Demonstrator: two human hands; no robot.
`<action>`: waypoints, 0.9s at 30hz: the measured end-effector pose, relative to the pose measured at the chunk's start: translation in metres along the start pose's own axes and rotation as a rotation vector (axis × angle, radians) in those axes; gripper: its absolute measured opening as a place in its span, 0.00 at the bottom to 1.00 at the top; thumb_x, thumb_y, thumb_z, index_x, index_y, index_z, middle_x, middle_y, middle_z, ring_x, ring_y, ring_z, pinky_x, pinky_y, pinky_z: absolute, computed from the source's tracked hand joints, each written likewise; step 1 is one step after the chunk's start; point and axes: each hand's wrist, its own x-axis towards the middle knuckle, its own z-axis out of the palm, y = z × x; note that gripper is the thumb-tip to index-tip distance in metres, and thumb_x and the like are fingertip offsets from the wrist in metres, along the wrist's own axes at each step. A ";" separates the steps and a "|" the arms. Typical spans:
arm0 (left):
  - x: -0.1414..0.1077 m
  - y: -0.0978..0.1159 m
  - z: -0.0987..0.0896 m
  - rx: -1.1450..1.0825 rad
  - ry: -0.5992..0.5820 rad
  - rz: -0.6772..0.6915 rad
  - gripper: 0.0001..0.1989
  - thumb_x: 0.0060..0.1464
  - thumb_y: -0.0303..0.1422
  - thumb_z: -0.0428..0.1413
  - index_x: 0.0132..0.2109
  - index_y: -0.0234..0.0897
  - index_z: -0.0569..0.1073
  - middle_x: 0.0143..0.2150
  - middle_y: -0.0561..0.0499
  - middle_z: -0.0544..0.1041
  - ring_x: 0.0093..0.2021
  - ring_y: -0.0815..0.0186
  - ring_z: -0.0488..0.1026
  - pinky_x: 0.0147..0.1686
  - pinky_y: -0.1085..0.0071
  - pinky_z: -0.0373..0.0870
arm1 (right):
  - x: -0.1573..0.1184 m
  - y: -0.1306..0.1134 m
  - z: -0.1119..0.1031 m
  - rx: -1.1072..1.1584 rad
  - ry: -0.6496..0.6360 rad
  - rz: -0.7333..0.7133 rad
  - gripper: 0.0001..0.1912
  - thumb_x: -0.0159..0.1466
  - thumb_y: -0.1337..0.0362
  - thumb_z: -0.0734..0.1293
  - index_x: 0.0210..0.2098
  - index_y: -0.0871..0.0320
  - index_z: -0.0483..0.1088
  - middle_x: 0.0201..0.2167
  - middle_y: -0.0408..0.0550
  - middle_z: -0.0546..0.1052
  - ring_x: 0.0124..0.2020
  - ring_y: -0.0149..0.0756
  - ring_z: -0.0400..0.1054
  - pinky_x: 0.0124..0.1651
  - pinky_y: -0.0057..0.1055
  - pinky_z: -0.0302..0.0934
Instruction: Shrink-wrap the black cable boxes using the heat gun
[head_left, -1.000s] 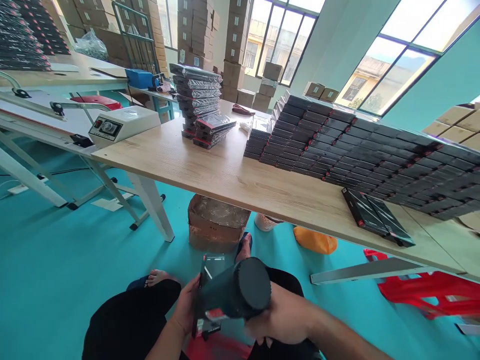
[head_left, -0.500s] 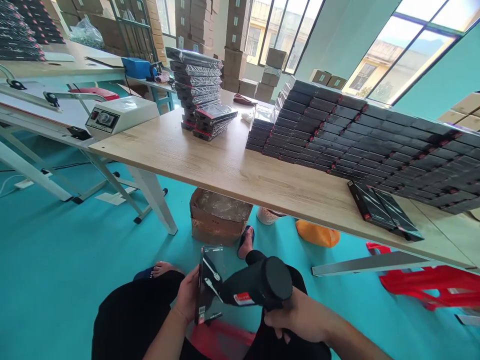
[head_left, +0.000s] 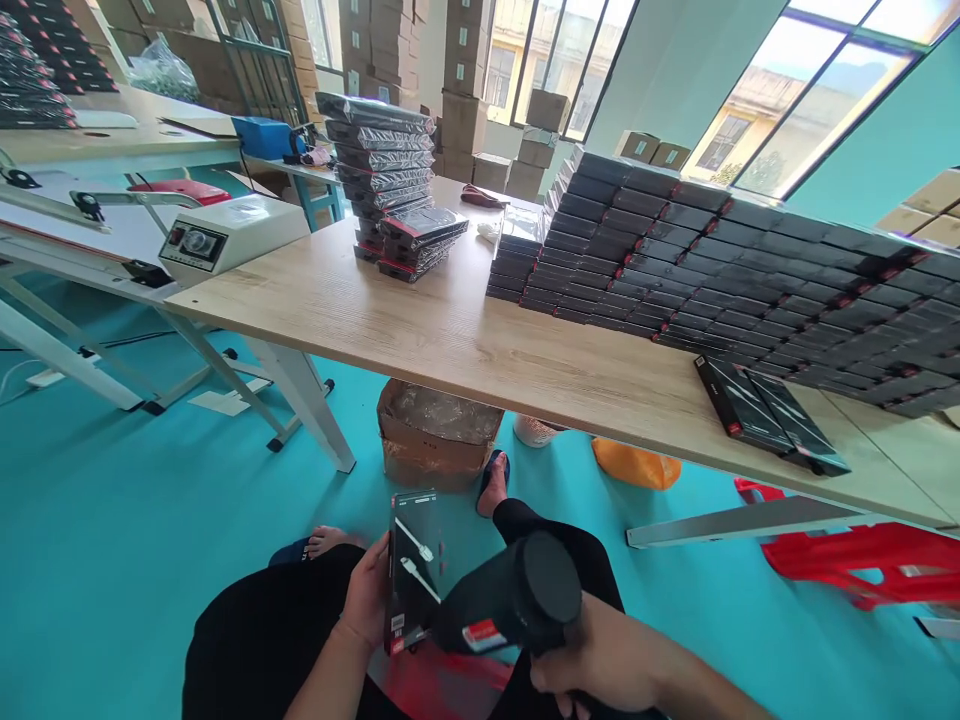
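My left hand (head_left: 367, 598) grips the left edge of a slim black box (head_left: 411, 540) printed with a white cable, held upright-ish above my lap. In my right hand (head_left: 604, 650) is a black heat gun (head_left: 502, 598) with a red and white label, my fingers wrapped round its handle. Its nozzle end points left at the lower right part of the box, overlapping it in this view; whether they touch I cannot tell. Part of the box's lower right side is hidden behind the heat gun.
Ahead stands a wooden table (head_left: 450, 340) bearing a long stack of black boxes (head_left: 720, 260), two loose boxes (head_left: 772, 410) and a pile of film-wrapped boxes (head_left: 386, 165). A white sealing machine (head_left: 247, 232) is at left. Beneath the table sits a carton of clear film (head_left: 439, 450).
The heat gun has dropped slightly and its nozzle sits lower against the box. The box has shifted a little left and turned slightly. Both hands keep their hold.
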 end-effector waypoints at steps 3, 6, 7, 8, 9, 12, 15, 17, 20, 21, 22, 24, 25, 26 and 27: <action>0.002 0.002 0.000 -0.032 0.002 0.009 0.22 0.61 0.29 0.53 0.61 0.33 0.75 0.44 0.41 0.86 0.45 0.47 0.84 0.50 0.50 0.78 | -0.002 0.006 0.000 0.067 -0.029 0.000 0.04 0.48 0.65 0.70 0.24 0.58 0.71 0.19 0.41 0.71 0.23 0.31 0.64 0.27 0.29 0.58; 0.002 0.005 0.001 -0.031 -0.018 0.001 0.23 0.62 0.32 0.53 0.63 0.32 0.74 0.46 0.39 0.86 0.46 0.46 0.83 0.51 0.49 0.77 | 0.000 0.019 -0.001 0.190 0.151 -0.033 0.12 0.50 0.59 0.69 0.32 0.58 0.72 0.18 0.39 0.70 0.21 0.33 0.63 0.26 0.31 0.59; 0.001 0.006 0.001 -0.026 -0.031 0.001 0.24 0.62 0.33 0.53 0.64 0.31 0.73 0.46 0.38 0.85 0.47 0.45 0.83 0.51 0.49 0.77 | -0.001 0.023 -0.001 0.211 0.165 -0.029 0.13 0.51 0.59 0.69 0.34 0.58 0.72 0.18 0.39 0.70 0.20 0.33 0.63 0.26 0.31 0.60; 0.001 0.007 0.002 -0.021 -0.038 0.004 0.25 0.63 0.34 0.52 0.64 0.31 0.72 0.47 0.38 0.85 0.47 0.45 0.83 0.51 0.48 0.77 | -0.002 0.026 -0.002 0.217 0.142 -0.019 0.13 0.50 0.60 0.70 0.35 0.58 0.73 0.18 0.39 0.70 0.21 0.33 0.64 0.27 0.31 0.60; 0.000 0.007 0.002 -0.015 -0.039 0.013 0.25 0.63 0.34 0.52 0.65 0.30 0.71 0.48 0.37 0.85 0.48 0.45 0.83 0.51 0.48 0.77 | -0.003 0.029 -0.003 0.211 0.094 -0.003 0.13 0.49 0.62 0.72 0.34 0.58 0.74 0.19 0.40 0.71 0.22 0.33 0.64 0.28 0.31 0.60; 0.000 0.010 0.003 0.011 -0.013 0.062 0.26 0.64 0.35 0.51 0.66 0.30 0.70 0.48 0.36 0.85 0.47 0.46 0.83 0.51 0.49 0.78 | -0.009 0.032 -0.001 0.198 -0.014 0.025 0.12 0.47 0.64 0.75 0.31 0.58 0.76 0.23 0.41 0.73 0.26 0.33 0.66 0.32 0.30 0.60; 0.003 0.010 0.003 0.034 0.016 0.077 0.26 0.65 0.37 0.50 0.65 0.29 0.70 0.47 0.36 0.85 0.46 0.46 0.83 0.50 0.50 0.78 | -0.011 0.033 0.006 0.250 0.072 0.011 0.11 0.53 0.58 0.73 0.30 0.59 0.76 0.23 0.43 0.73 0.28 0.33 0.66 0.35 0.32 0.61; 0.005 0.010 0.001 0.052 0.022 0.079 0.25 0.65 0.37 0.51 0.64 0.29 0.71 0.46 0.36 0.85 0.45 0.47 0.83 0.49 0.51 0.78 | -0.010 0.034 0.013 0.265 0.103 0.005 0.11 0.55 0.57 0.72 0.31 0.59 0.76 0.24 0.44 0.73 0.29 0.35 0.68 0.37 0.34 0.63; 0.006 0.009 0.001 0.101 0.030 0.086 0.25 0.66 0.41 0.50 0.61 0.29 0.74 0.43 0.37 0.85 0.43 0.48 0.84 0.46 0.51 0.79 | -0.003 0.037 0.023 0.226 0.061 -0.026 0.13 0.50 0.61 0.77 0.34 0.57 0.76 0.24 0.42 0.74 0.31 0.38 0.70 0.39 0.36 0.64; 0.006 0.008 0.001 0.126 0.045 0.082 0.25 0.66 0.43 0.50 0.60 0.29 0.74 0.41 0.37 0.85 0.42 0.47 0.84 0.45 0.51 0.80 | 0.001 0.038 0.026 0.217 0.055 -0.040 0.14 0.49 0.62 0.78 0.35 0.56 0.76 0.24 0.42 0.74 0.30 0.38 0.70 0.39 0.36 0.64; 0.004 0.007 0.002 0.156 0.067 0.068 0.25 0.65 0.44 0.51 0.58 0.29 0.75 0.40 0.38 0.86 0.41 0.47 0.84 0.44 0.52 0.80 | 0.005 0.037 0.027 0.221 0.067 -0.052 0.15 0.49 0.61 0.78 0.35 0.55 0.76 0.23 0.41 0.73 0.29 0.38 0.70 0.37 0.36 0.64; 0.001 0.003 0.004 0.234 0.107 0.021 0.23 0.63 0.44 0.54 0.55 0.29 0.77 0.36 0.41 0.86 0.40 0.47 0.84 0.40 0.54 0.81 | 0.015 0.030 0.028 0.265 0.135 -0.084 0.16 0.51 0.58 0.76 0.36 0.57 0.74 0.21 0.40 0.72 0.26 0.36 0.68 0.33 0.36 0.63; -0.001 0.001 0.005 0.278 0.119 -0.002 0.22 0.62 0.43 0.56 0.53 0.30 0.78 0.34 0.42 0.85 0.39 0.47 0.84 0.38 0.56 0.81 | 0.020 0.024 0.027 0.298 0.181 -0.115 0.16 0.52 0.56 0.74 0.35 0.57 0.73 0.20 0.40 0.71 0.24 0.35 0.67 0.31 0.35 0.62; -0.004 -0.001 0.006 0.321 0.126 -0.023 0.21 0.60 0.43 0.58 0.51 0.30 0.78 0.33 0.43 0.85 0.39 0.47 0.84 0.37 0.57 0.81 | 0.025 0.016 0.025 0.329 0.223 -0.152 0.16 0.52 0.55 0.73 0.35 0.58 0.72 0.19 0.39 0.70 0.23 0.34 0.65 0.29 0.34 0.62; -0.005 -0.003 0.007 0.358 0.133 -0.036 0.20 0.60 0.43 0.59 0.50 0.30 0.79 0.33 0.43 0.85 0.38 0.47 0.84 0.36 0.59 0.80 | 0.029 0.007 0.022 0.349 0.243 -0.194 0.16 0.52 0.55 0.72 0.35 0.59 0.71 0.20 0.39 0.70 0.23 0.34 0.65 0.27 0.33 0.61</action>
